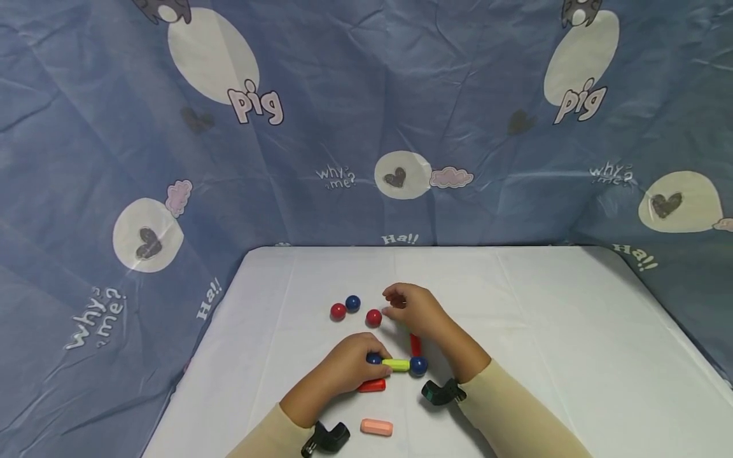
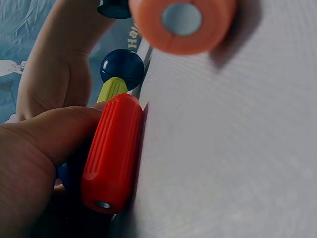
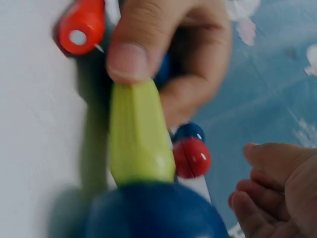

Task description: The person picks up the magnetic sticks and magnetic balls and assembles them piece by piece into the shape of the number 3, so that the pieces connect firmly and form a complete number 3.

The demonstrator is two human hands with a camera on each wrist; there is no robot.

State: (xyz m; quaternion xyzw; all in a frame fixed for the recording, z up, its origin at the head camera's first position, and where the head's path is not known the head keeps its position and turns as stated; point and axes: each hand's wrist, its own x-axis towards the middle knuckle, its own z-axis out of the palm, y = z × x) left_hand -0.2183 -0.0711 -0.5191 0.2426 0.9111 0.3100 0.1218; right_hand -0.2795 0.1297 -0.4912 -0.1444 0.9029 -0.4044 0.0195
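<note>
My left hand (image 1: 353, 362) pinches a yellow-green magnetic stick (image 1: 396, 365) near its left end, where a blue ball (image 1: 373, 359) is partly hidden by the fingers. Another blue ball (image 1: 418, 366) sits on the stick's right end. A red stick (image 2: 114, 153) lies just below the left thumb. Farther back, my right hand (image 1: 415, 307) hovers with loosely bent fingers that hold nothing, right beside a red ball (image 1: 374, 318). Under the right wrist, a second red stick (image 1: 415, 345) reaches back from near the right-hand blue ball; whether they touch is unclear.
Left of the right hand, another red ball (image 1: 338, 311) and a blue ball (image 1: 352, 303) stand close together. An orange stick (image 1: 376, 427) lies toward the front of the white table (image 1: 544, 331). A printed blue cloth (image 1: 343, 114) hangs behind the table.
</note>
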